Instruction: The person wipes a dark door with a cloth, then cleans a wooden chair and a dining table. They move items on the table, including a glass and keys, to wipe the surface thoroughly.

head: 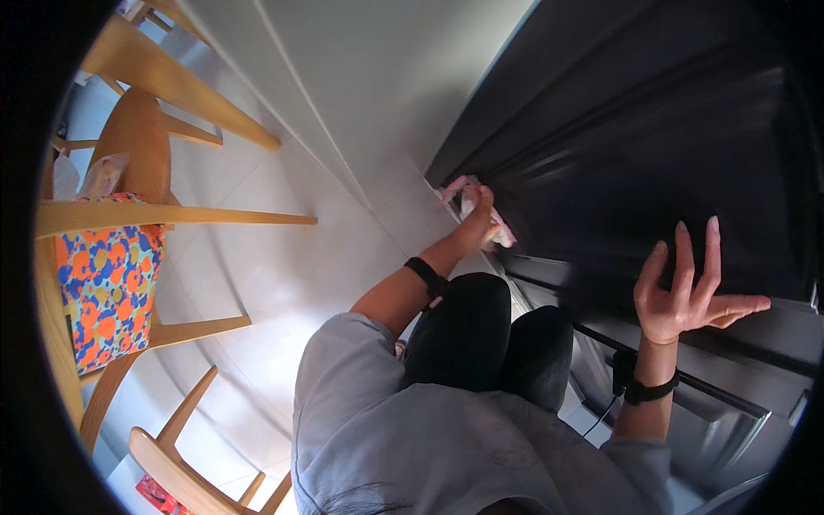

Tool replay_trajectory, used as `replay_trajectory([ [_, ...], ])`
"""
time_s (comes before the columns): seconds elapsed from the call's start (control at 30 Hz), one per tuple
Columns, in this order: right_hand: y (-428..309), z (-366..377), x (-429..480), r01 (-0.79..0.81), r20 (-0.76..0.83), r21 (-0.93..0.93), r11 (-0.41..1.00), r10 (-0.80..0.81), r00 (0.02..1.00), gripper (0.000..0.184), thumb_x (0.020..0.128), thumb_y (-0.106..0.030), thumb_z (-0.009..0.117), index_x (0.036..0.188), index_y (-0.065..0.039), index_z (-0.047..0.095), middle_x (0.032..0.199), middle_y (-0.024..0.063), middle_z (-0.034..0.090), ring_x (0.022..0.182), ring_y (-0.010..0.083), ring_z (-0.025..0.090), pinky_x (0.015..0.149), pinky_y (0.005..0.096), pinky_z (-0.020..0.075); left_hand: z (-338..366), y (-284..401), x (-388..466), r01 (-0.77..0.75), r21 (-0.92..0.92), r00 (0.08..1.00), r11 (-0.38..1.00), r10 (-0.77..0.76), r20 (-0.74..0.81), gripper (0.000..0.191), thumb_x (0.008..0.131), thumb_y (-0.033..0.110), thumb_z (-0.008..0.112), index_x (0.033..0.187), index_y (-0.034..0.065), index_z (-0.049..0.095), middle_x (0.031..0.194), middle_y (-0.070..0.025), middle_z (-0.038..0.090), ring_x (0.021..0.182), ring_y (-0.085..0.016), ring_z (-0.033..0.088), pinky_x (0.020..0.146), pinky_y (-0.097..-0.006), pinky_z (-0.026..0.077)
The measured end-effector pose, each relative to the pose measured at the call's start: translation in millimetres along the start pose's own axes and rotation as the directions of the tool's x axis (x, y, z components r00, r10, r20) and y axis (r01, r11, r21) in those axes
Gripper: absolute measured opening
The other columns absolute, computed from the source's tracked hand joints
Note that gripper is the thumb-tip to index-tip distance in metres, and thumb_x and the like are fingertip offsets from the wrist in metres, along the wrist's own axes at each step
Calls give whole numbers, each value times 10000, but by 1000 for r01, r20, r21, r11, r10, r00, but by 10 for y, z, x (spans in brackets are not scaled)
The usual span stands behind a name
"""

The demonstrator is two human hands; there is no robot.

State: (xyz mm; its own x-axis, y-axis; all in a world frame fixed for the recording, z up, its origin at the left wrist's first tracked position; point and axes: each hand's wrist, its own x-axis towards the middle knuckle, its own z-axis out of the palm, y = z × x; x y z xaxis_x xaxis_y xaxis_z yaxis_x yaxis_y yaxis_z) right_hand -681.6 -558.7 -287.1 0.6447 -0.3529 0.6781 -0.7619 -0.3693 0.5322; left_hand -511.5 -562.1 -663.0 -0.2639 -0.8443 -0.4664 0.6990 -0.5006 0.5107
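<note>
My left hand point(479, 215) presses a pink and white cloth point(504, 233) against the lower left edge of a large dark panel point(618, 167), close to the floor. Some of the cloth hides under the fingers. My right hand point(685, 293) has its fingers spread at the near right part of the same panel and holds nothing; whether it touches the surface I cannot tell. Both wrists wear black straps. My bent knees in dark trousers are between my arms.
Wooden chairs point(251, 217) stand on the tiled floor point(257, 277) at left, one with a colourful patterned cushion point(112, 290). A pale wall or panel point(386, 77) rises beside the dark one. Dark panels with metal edging point(721, 418) lie at the lower right, near a thin cable point(600, 417).
</note>
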Motion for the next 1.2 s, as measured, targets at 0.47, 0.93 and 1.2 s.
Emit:
replay_trajectory([
  [0.47,10,28,-8,-50,-101,78,996,58,993,237,755,-238,712,989,-223,751,1266,-49,636,1387,588,105,1140,616,19,446,377,-254,-89,-121,993,989,79,-85,696,1014,549,280,1503,113,46,1504,-187,273,1246,-388,482,1044,-514,391],
  [0.93,265,-289,-228,-18,-63,561,828,64,996,230,745,-142,680,970,-102,702,1256,65,605,1318,406,427,1064,537,306,2044,391,-948,100,29,989,995,-103,110,732,981,641,160,1507,139,243,1494,-90,358,1363,-273,354,1105,-498,315],
  [1.2,-389,-103,-1483,-708,717,667,230,58,694,122,826,-62,595,934,-72,649,943,145,659,838,345,664,696,424,525,2292,720,-1198,144,-102,970,984,-120,211,882,927,713,292,1529,97,101,1576,-112,168,1412,-361,241,1091,-507,344],
])
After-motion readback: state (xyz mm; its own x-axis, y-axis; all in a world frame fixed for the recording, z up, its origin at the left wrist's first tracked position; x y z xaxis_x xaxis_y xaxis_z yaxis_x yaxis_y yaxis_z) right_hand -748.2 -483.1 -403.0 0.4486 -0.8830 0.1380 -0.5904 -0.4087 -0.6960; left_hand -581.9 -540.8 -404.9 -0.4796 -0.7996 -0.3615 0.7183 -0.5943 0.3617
